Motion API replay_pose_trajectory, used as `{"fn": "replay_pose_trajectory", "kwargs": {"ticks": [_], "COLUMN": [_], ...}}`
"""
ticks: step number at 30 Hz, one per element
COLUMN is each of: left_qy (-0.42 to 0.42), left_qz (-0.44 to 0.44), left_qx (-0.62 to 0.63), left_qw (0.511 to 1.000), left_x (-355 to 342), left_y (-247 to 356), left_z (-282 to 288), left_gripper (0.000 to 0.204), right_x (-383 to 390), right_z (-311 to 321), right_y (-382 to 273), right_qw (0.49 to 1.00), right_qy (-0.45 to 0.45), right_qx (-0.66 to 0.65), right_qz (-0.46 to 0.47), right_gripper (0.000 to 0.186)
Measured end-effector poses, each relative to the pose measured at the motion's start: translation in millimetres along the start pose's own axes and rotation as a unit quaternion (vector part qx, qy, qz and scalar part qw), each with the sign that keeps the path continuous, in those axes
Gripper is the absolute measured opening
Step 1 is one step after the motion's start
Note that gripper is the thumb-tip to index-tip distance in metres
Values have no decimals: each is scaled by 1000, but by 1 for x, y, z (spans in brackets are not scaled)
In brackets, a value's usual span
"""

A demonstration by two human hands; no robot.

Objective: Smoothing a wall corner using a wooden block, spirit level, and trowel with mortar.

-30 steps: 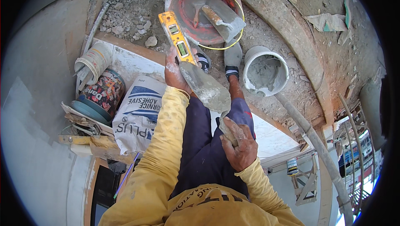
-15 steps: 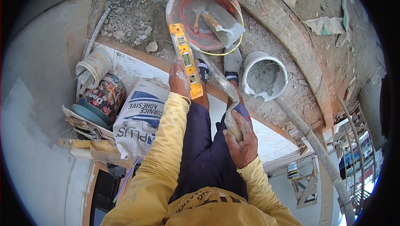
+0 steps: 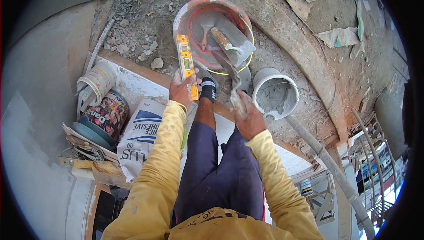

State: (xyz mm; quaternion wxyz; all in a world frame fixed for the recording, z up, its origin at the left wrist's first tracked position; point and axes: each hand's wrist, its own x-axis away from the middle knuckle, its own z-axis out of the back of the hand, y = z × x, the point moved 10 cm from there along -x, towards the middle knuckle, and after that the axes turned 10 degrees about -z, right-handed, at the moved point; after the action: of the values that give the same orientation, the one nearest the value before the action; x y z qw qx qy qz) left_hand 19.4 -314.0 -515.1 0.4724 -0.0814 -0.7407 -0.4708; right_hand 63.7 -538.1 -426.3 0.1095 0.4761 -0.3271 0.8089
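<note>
My left hand (image 3: 181,90) is closed round the near end of a short yellow spirit level (image 3: 186,59), whose far end overlaps the left rim of a red, cement-smeared basin (image 3: 180,17). In my right hand (image 3: 250,120) is the cement-crusted handle of a trowel (image 3: 236,77); its grey blade points away from me, over the basin's near edge. Inside the basin lie a paintbrush (image 3: 205,36) and a flat plastering trowel (image 3: 236,45) with a wooden handle. Just right of the trowel in my hand stands a white bucket (image 3: 295,105) holding grey wet mix.
A white printed bag (image 3: 140,127), a dark patterned paint bucket (image 3: 106,118) and a dirty white pail (image 3: 102,78) stand at left. Rubble (image 3: 132,45) covers ground beyond. At right, a long pole (image 3: 324,156) slants past the bucket, and a curved concrete edge (image 3: 304,50) runs behind.
My right hand has moved forward, bringing the trowel blade up to the basin. The level has shifted slightly left in my left hand. The view has tilted, so the basin appears lower.
</note>
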Motion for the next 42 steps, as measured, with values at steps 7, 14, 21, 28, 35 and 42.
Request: {"fn": "replay_pose_trajectory", "kwargs": {"ticks": [7,14,21,28,35,42], "left_qy": [26,2,35,4,-23,8], "left_qz": [44,100,116,131,129,143], "left_qx": [63,195,195,238,254,203], "left_qw": [997,976,973,962,958,969], "left_x": [15,5,4,-6,-16,-32], "left_y": [32,26,25,29,28,14], "left_z": [19,35,89,80,70,64], "left_gripper": [52,56,56,56,56,55], "right_x": [-135,-203,-226,-324,-315,-152], "right_z": [-57,-60,-123,-141,-139,-72], "right_y": [-19,-120,-120,-40,-68,-147], "right_qw": [957,920,784,872,923,998], "right_qy": [-73,152,-239,-71,99,10], "right_qx": [228,362,568,470,274,20], "right_qz": [-167,11,-76,-118,-253,53], "right_gripper": [50,39,39,34,40,43]}}
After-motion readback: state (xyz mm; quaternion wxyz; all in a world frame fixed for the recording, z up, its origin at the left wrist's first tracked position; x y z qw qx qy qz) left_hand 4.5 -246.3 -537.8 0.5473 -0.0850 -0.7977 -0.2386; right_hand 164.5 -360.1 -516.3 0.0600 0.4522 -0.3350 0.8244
